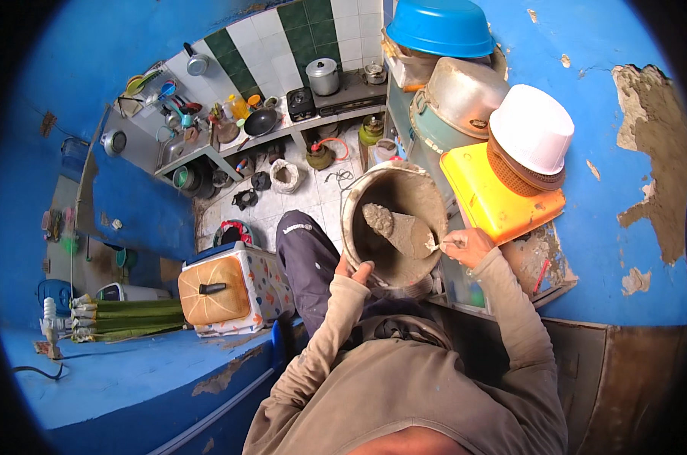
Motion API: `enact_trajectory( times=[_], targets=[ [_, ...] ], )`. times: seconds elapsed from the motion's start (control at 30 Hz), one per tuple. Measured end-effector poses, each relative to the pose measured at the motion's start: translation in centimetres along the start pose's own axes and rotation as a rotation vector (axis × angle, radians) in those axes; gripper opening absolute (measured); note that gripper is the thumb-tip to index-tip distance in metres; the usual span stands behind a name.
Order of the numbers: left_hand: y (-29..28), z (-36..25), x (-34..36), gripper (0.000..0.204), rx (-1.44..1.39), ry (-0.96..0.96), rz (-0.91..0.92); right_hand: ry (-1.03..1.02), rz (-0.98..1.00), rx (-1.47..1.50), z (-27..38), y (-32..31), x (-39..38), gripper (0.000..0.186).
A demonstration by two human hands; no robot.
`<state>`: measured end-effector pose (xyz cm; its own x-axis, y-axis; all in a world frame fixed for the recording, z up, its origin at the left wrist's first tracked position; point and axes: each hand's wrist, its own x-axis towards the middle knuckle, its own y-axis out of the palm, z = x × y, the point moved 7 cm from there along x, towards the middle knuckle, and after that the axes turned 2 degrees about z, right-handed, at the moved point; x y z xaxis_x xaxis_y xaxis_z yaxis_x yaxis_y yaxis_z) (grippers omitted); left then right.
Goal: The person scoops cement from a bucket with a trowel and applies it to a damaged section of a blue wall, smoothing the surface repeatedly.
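Observation:
A bucket [352,227] smeared with grey mortar is tilted before me, its mouth toward me. My left hand [355,271] is closed on its near left rim. My right hand [468,247], at the right rim, is closed round the handle of a trowel [413,238]. The trowel's blade lies inside the bucket mouth, coated in mortar, with a thick lump of mortar [378,219] at its far end. The bucket's bottom is in shadow.
Stacked basins and a yellow plastic tub [472,189] stand close on the right, under a peeling blue wall [594,98]. Left of my leg is a box with a wooden lid [229,303]. A counter with a frying pan [260,121] and gas cylinders [320,156] lie beyond.

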<state>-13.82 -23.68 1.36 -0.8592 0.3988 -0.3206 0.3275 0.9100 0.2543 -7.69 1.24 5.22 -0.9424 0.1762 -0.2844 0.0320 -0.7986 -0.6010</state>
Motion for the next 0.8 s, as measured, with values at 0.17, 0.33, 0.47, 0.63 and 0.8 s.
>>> enact_trajectory(
  times=[0.17, 0.33, 0.47, 0.63, 0.8],
  targets=[
    [0.2, -0.4, 0.1, 0.037, -0.113, -0.089, -0.03, -0.017, -0.12, -0.09, -0.3, -1.8, -0.6, 0.029],
    [0.6, -0.6, 0.1, 0.037, -0.206, -0.127, -0.029, -0.016, -0.175, -0.206, 1.7, -4.0, -1.6, 0.031],
    [0.9, -0.8, 0.1, 0.029, -0.27, -0.155, -0.034, 0.004, -0.123, -0.232, 2.9, -6.0, -2.5, 0.03],
    [1.6, -2.0, -0.2, 0.035, -0.285, -0.227, -0.048, -0.183, -0.116, -0.3, 3.2, -8.2, -3.0, 0.034],
    [1.7, -1.6, 1.0, 0.04, -0.371, -0.121, 0.005, -0.143, -0.112, -0.434, 4.9, -9.9, -3.8, 0.033]
  ],
)
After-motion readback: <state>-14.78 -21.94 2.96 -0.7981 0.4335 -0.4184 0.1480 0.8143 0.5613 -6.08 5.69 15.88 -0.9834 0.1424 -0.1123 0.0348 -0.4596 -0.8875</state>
